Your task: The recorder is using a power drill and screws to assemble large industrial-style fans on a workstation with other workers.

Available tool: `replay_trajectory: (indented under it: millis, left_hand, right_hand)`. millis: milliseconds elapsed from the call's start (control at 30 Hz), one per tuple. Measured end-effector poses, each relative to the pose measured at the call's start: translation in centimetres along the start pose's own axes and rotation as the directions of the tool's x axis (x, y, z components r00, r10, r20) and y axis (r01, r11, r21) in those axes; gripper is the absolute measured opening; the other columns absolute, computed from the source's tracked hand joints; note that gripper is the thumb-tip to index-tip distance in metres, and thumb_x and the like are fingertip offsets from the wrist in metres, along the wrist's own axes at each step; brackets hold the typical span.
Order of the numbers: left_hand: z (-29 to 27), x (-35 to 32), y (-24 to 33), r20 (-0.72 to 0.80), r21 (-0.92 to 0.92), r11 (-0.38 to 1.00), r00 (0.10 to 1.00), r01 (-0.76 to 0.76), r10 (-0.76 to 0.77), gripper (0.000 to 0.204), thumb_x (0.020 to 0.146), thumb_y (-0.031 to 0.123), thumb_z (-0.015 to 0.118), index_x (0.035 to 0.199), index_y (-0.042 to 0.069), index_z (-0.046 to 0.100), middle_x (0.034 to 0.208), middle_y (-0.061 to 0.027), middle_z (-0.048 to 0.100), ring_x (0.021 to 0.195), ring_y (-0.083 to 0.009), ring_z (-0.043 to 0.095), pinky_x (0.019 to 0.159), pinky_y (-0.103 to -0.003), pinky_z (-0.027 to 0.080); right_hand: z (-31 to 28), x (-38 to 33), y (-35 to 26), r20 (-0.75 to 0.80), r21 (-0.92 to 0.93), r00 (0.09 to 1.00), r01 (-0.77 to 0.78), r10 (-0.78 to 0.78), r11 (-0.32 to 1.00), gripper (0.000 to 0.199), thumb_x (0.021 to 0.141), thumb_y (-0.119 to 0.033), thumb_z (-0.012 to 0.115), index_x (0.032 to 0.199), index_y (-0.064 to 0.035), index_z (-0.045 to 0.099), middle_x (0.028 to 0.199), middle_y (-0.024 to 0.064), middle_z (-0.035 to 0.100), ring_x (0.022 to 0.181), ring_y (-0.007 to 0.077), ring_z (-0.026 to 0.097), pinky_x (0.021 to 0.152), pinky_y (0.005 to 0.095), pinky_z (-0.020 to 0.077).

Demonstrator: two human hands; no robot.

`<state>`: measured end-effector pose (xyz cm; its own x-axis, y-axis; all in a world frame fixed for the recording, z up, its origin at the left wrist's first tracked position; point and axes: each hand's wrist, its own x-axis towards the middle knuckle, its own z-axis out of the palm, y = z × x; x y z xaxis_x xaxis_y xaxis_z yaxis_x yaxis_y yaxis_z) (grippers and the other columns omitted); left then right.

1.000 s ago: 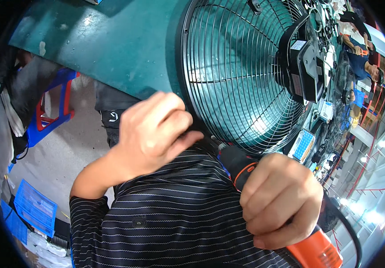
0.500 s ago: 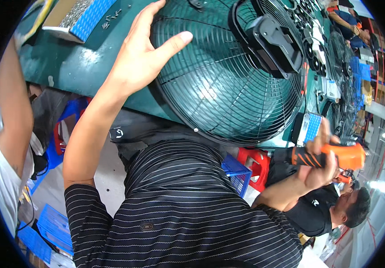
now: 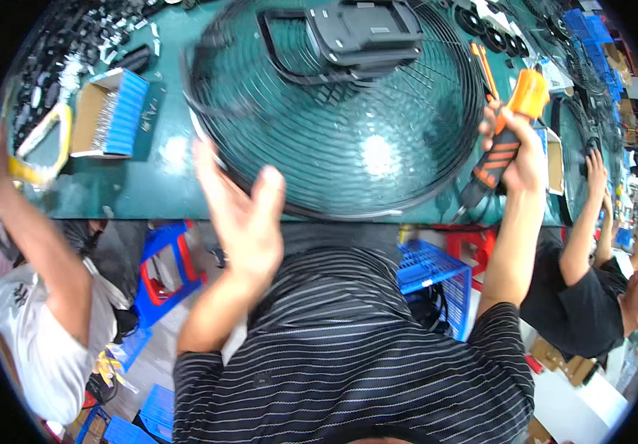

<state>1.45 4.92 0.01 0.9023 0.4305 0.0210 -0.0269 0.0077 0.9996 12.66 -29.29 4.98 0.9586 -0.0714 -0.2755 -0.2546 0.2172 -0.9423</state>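
A round black wire fan guard lies on the green tabletop in front of me. A black plastic housing sits on its far part. At the guard's near-left rim is my left hand, smeared by motion, with thumb and fingers apart and nothing held. Whether it touches the rim, I cannot tell. My right hand is wrapped round an orange-and-black electric screwdriver, right of the guard. The screwdriver's tip points down toward the table's near edge.
Left of the guard stands a blue-and-white carton of screws, with loose screws beside it. A co-worker's arm reaches in at far left, by a yellow-and-white loop. Another person works at right. A blue crate is below the table.
My view has turned, so the guard appears more level. The screwdriver has come from beyond the table's edge to beside the guard. My left hand has drawn back to the near rim.
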Motion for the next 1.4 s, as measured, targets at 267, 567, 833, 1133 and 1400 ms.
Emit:
replay_trajectory:
  millis: [267,567,833,1133,1400]
  left_hand:
    - [-12.5,9.9,3.0,0.018,0.657,0.661,0.884,-0.363,0.468,0.047,0.090,0.004,0.066,0.135,0.002,0.054,0.125,-0.0111,0.062,0.096,-0.0194,0.063,0.080,-0.035,0.053]
    - [-17.7,23.9,4.4,0.158,0.987,-0.020,0.986,-0.159,-0.056,0.014,0.072,0.018,0.069,0.081,0.009,0.075,0.084,-0.0181,0.071,0.084,-0.0349,0.071,0.075,-0.046,0.056]
    - [-18.7,23.6,3.6,0.049,0.996,0.084,0.995,-0.041,-0.090,0.013,0.075,0.021,0.072,0.081,0.010,0.074,0.083,-0.0172,0.071,0.086,-0.0331,0.071,0.076,-0.043,0.054]
    - [-18.2,23.2,4.1,0.002,0.996,0.089,0.994,0.008,-0.109,0.012,0.073,0.018,0.074,0.082,0.012,0.077,0.085,-0.0139,0.073,0.086,-0.0300,0.071,0.078,-0.040,0.055]
    - [-19.1,22.8,4.2,0.061,0.985,0.165,0.998,-0.057,-0.018,0.006,0.073,0.013,0.070,0.076,0.008,0.073,0.074,-0.0144,0.070,0.075,-0.0305,0.070,0.070,-0.042,0.054]
  right_hand:
    - [-1.9,0.4,-2.2,0.116,-0.019,0.943,0.317,-0.313,0.948,0.031,0.094,-0.019,0.061,0.118,0.0007,0.057,0.133,0.0276,0.057,0.079,0.0186,0.068,0.059,0.0238,0.0490]
    - [1.8,-8.6,1.8,0.027,-0.193,0.701,0.703,-0.713,0.685,0.039,0.083,0.000,0.069,0.116,0.0001,0.047,0.092,0.0134,0.060,0.065,0.0157,0.059,0.056,0.0259,0.0513]
    - [2.3,-8.4,2.0,0.011,-0.182,0.693,0.711,-0.721,0.680,0.041,0.080,0.001,0.071,0.115,-0.0017,0.049,0.094,0.0135,0.057,0.066,0.0146,0.058,0.058,0.0248,0.0514]
    - [3.6,-8.7,1.9,0.056,-0.097,0.731,0.682,-0.680,0.725,0.046,0.073,0.011,0.076,0.112,0.0012,0.054,0.096,0.0100,0.060,0.081,0.0151,0.063,0.068,0.0264,0.0543]
    - [3.0,-9.2,2.2,0.155,-0.141,0.740,0.673,-0.655,0.726,0.046,0.073,0.007,0.079,0.112,-0.0009,0.056,0.095,0.0107,0.063,0.080,0.0153,0.064,0.067,0.0260,0.0535]
